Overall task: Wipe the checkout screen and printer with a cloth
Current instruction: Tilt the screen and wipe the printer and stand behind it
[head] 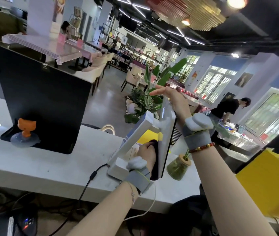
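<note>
Between the two hands stands the checkout screen (166, 133), a white-backed panel on an angled white stand (132, 142), turned nearly edge-on to the camera with its long axis running up and away from the lower hand toward the upper one. The right hand (171, 97) is at the top edge of the panel, thumb and palm seeming to steady it while the forefinger sticks out straight and loose. The left hand (146, 153) is lower and nearer the wearer, curled around a dark cloth (154, 160) and pressing it flat against the white back face of the panel, between the panel and the stand; the cloth's loose end hangs down past the wrist. Which fingers actually pinch the cloth is hidden behind the hand. The display face points away to the right, so the wiping so far looks to be on the rear side. A small green vase (178, 167) sits just right of the panel's base, below the right forearm, close enough to be knocked if the panel is swung round. No printer can be made out with certainty.
</note>
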`<state>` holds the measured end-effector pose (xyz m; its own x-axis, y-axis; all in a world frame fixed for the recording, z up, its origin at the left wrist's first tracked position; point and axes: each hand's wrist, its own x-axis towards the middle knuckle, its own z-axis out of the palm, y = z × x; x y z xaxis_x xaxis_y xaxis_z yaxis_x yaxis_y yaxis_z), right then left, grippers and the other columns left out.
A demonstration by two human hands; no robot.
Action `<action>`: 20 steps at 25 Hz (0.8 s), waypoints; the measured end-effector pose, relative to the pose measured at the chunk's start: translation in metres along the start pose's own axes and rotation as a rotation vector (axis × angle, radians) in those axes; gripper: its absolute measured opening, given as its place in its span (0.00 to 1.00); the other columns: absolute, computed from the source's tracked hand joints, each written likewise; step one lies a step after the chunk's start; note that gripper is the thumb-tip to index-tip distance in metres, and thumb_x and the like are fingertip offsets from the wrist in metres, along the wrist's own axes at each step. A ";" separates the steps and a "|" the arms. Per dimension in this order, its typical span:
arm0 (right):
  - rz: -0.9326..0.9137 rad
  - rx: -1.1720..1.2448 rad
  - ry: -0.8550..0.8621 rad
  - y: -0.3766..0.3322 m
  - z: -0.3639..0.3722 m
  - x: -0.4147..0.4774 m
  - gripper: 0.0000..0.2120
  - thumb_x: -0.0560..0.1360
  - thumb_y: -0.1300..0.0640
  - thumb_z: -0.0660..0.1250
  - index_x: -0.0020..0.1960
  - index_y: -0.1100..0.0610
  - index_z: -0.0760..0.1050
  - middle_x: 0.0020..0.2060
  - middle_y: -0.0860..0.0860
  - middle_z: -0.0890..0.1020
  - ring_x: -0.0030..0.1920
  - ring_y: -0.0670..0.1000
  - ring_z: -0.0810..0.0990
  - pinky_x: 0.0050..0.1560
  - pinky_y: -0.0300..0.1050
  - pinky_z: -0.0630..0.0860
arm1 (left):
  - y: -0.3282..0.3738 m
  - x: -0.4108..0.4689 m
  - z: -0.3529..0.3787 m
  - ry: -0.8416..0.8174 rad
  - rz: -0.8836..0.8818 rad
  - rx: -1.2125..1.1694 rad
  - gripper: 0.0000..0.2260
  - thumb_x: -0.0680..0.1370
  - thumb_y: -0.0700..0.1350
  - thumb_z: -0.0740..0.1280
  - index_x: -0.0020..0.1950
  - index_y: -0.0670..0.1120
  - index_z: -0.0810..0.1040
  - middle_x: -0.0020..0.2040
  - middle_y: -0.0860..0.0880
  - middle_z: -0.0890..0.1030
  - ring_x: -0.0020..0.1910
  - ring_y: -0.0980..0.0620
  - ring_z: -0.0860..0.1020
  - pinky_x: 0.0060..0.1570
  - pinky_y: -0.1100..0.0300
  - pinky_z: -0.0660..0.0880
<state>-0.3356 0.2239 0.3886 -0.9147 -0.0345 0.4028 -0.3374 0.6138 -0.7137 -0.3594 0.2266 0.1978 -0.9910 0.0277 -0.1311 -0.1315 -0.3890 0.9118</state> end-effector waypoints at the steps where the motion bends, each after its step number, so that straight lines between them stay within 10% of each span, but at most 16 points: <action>1: 0.001 0.022 -0.009 0.001 -0.001 0.000 0.25 0.83 0.53 0.47 0.50 0.57 0.83 0.70 0.49 0.73 0.70 0.48 0.68 0.69 0.48 0.60 | 0.007 0.004 0.003 -0.002 0.032 0.053 0.11 0.65 0.45 0.58 0.31 0.52 0.80 0.23 0.56 0.75 0.30 0.50 0.75 0.35 0.64 0.71; 5: -0.004 0.035 -0.028 0.003 0.002 0.003 0.27 0.83 0.53 0.45 0.53 0.62 0.82 0.69 0.51 0.74 0.68 0.47 0.70 0.65 0.44 0.59 | 0.018 -0.012 -0.009 0.056 0.263 0.116 0.20 0.63 0.48 0.54 0.39 0.67 0.80 0.36 0.71 0.81 0.39 0.73 0.76 0.34 0.71 0.70; 13: -0.066 0.097 -0.008 0.016 0.001 0.007 0.27 0.83 0.52 0.46 0.45 0.55 0.83 0.63 0.52 0.79 0.66 0.48 0.74 0.73 0.56 0.58 | -0.022 -0.025 -0.084 -0.057 0.248 0.199 0.20 0.64 0.39 0.54 0.34 0.58 0.83 0.33 0.66 0.83 0.38 0.69 0.79 0.36 0.82 0.67; 20: -0.064 0.087 -0.052 0.022 0.001 0.019 0.26 0.83 0.57 0.45 0.48 0.59 0.82 0.64 0.57 0.78 0.66 0.50 0.74 0.73 0.55 0.59 | -0.027 -0.031 -0.145 0.563 0.297 -0.041 0.20 0.75 0.37 0.54 0.51 0.55 0.81 0.52 0.54 0.84 0.54 0.56 0.79 0.52 0.73 0.73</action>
<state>-0.3605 0.2357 0.3800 -0.9000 -0.1137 0.4208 -0.4118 0.5384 -0.7352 -0.3218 0.1024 0.1206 -0.8181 -0.5708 -0.0700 0.1590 -0.3414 0.9264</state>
